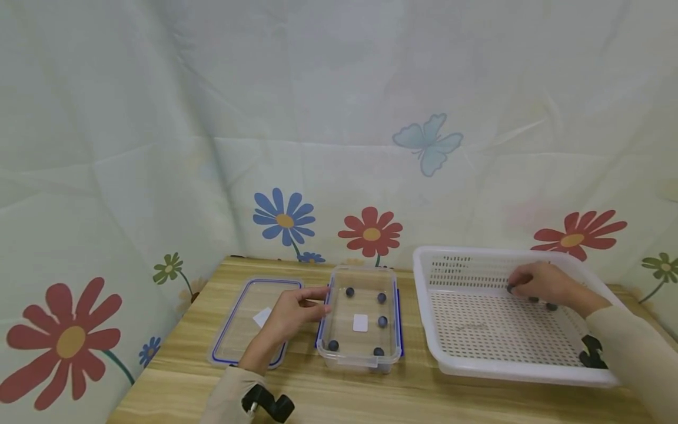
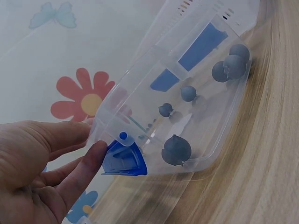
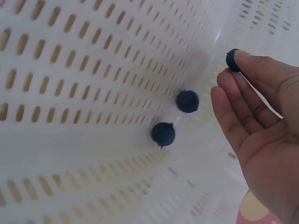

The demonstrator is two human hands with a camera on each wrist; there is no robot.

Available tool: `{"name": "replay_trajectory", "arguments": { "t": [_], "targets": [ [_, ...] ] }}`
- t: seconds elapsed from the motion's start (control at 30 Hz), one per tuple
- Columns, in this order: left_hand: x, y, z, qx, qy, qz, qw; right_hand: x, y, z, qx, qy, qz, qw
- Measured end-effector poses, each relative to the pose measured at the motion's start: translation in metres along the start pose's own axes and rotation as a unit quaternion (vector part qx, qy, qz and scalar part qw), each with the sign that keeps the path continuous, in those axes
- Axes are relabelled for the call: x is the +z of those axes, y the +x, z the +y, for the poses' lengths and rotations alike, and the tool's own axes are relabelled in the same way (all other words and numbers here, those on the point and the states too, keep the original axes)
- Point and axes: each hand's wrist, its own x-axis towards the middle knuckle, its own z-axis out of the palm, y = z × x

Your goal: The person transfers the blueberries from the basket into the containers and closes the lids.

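My left hand [image 1: 291,315] is at the left side of a clear plastic box [image 1: 360,360], its thumb and a finger pinching the rim beside a blue latch [image 2: 125,158]. Several blueberries [image 1: 382,321] lie spread over the box floor, around a small white square. Inside the white basket [image 1: 489,368], my right hand [image 1: 545,284] pinches one blueberry [image 3: 232,60] between thumb and fingertips. Two more blueberries, one nearer the hand [image 3: 188,101] and one lower [image 3: 163,134], rest close to the basket wall.
Left of the box, a clear lid [image 1: 233,333] with a blue seal lies flat on the wooden table [image 1: 175,377], partly behind my left hand. A flower-print curtain [image 1: 339,118] hangs behind the table. The basket stands on the right, with raised slotted walls.
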Motion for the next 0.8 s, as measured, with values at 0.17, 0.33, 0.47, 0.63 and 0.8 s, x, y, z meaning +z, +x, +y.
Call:
{"name": "replay_trajectory", "arguments": {
  "t": [0.17,0.33,0.47,0.63,0.8],
  "targets": [
    [0.0,-0.001,0.001,0.002,0.003,0.002,1.0,0.0,0.001,-0.014,-0.028,0.008,0.022,0.9993],
    [0.0,-0.002,0.002,0.001,0.0,0.003,1.0,-0.002,0.006,-0.027,-0.035,0.014,0.046,0.9982],
    [0.0,-0.002,0.001,0.003,-0.004,0.001,1.0,-0.004,0.007,-0.039,-0.045,0.021,0.064,0.9967],
    [0.0,-0.001,0.001,0.004,-0.011,-0.002,0.9999,-0.006,0.007,-0.056,-0.058,0.032,0.064,0.9958],
    [0.0,0.0,0.001,0.002,-0.012,-0.003,0.9999,-0.006,0.007,-0.072,-0.066,0.051,0.056,0.9949]
  ]
}}
